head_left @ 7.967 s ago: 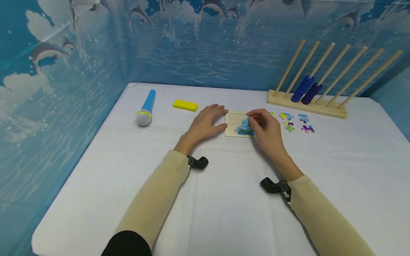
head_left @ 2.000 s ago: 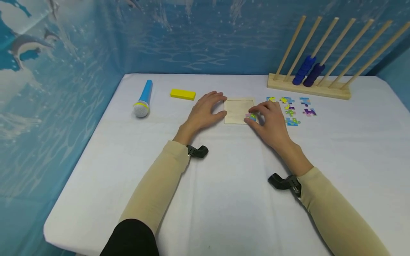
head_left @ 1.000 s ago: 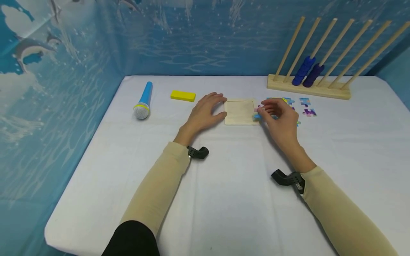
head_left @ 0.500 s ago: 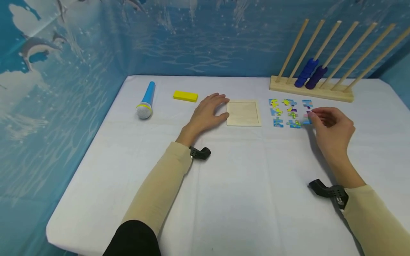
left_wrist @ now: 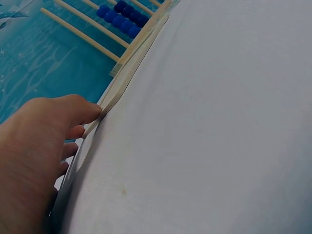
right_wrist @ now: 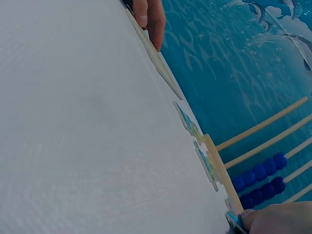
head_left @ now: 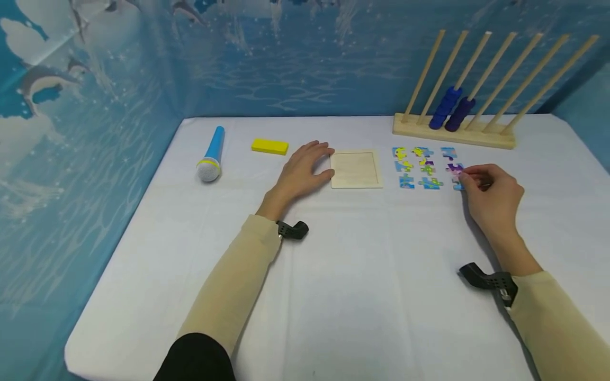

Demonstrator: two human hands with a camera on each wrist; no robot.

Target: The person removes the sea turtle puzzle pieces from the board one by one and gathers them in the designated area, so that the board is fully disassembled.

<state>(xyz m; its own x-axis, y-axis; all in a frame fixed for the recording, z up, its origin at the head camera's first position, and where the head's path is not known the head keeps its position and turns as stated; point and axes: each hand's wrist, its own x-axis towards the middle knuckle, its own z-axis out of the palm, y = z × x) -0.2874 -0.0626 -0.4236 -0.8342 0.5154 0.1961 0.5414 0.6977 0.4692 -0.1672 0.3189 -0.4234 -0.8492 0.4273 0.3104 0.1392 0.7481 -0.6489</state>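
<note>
My right hand pinches a small blue-and-pink jigsaw puzzle piece between thumb and fingertips, at the right front corner of a grid of pieces. Fingers partly cover it; its edge shows beside the thumb in the right wrist view. Just behind it lies a purple piece. Other pieces, such as a green-and-blue one and a yellow one, lie in spaced rows. My left hand, fingers spread, touches the left edge of a bare wooden puzzle tray with thumb and fingertips.
A wooden rack with upright pegs and blue and purple beads stands behind the pieces. To the left lie a yellow block and a blue toy microphone. A sea-patterned curtain borders the white table.
The pieces that lay in the tray earlier are out of it. My right hand has carried one from the tray rightward to the grid's front corner. My left hand stays at the tray.
</note>
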